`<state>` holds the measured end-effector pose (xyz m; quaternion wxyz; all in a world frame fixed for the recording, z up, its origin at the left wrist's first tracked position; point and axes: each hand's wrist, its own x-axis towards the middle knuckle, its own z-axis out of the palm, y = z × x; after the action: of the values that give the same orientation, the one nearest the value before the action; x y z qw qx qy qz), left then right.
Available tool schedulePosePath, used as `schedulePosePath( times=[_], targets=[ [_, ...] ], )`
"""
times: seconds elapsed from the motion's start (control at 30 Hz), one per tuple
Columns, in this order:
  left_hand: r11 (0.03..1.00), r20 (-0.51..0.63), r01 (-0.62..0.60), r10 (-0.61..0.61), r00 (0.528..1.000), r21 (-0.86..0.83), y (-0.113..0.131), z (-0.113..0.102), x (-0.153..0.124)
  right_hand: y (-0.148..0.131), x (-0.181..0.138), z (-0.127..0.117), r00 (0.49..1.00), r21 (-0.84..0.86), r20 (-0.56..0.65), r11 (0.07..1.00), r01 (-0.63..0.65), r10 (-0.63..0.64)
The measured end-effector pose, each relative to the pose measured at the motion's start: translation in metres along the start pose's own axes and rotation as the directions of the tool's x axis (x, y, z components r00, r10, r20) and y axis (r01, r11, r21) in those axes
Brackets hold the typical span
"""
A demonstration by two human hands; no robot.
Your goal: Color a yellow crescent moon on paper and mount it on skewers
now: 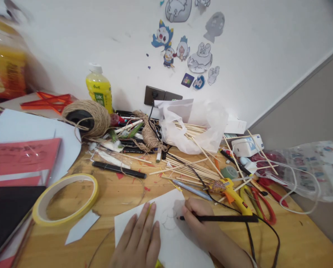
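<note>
Head view: 1 sheet of white paper (180,247), flat on a wooden table (60,257), bearing faint curved lines. Left hand (140,240): spread, fingers straight, laid on the sheet's left part, grasping nothing. A bit of yellow shows at this hand; what it is cannot be told. Right hand (201,230): fingers closed round 1 black pencil (225,219), point beside the lines; whether it touches the paper cannot be told.

Hazards, by judgement: the sheet could twist and spoil the lines if the left hand presses too lightly. The right hand could smudge the marks by dragging across them. The pencil's rear end reaches the handle of 1 yellow glue gun (240,203) in this view, so a wide stroke could knock it. 1 black cord (278,242) near the right forearm could catch the arm and jerk the stroke.

Placement: paper beneath the 2 hands, its drawn lines between them; pencil within the right grip, running out rightward. Wooden sticks (183,169) lie beyond the sheet's far edge; red scissors (272,216), right of the gun.
</note>
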<state>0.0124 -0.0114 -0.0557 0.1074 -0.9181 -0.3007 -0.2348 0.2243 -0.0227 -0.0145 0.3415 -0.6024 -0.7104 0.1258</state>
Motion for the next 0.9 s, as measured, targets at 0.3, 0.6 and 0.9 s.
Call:
schedulePosePath(
  times=[0.3, 0.6, 0.9],
  targets=[
    [1.0, 0.006, 0.011, -0.011, 1.0, -0.01, -0.001, -0.001, 0.001, 0.001, 0.0, 0.001, 0.999, 0.036, 0.001, 0.999, 0.039, -0.039],
    [0.995, 0.014, 0.094, -0.093, 0.996, -0.023, -0.005, -0.009, 0.009, 0.001, 0.002, -0.005, 1.0, 0.474, -0.005, 0.881, 0.005, -0.003],
    [0.993, 0.032, 0.122, -0.122, 0.992, -0.005, -0.004, -0.009, 0.011, 0.009, 0.0, 0.0, 0.989, 0.33, 0.147, 0.941, -0.071, 0.023]
  ],
)
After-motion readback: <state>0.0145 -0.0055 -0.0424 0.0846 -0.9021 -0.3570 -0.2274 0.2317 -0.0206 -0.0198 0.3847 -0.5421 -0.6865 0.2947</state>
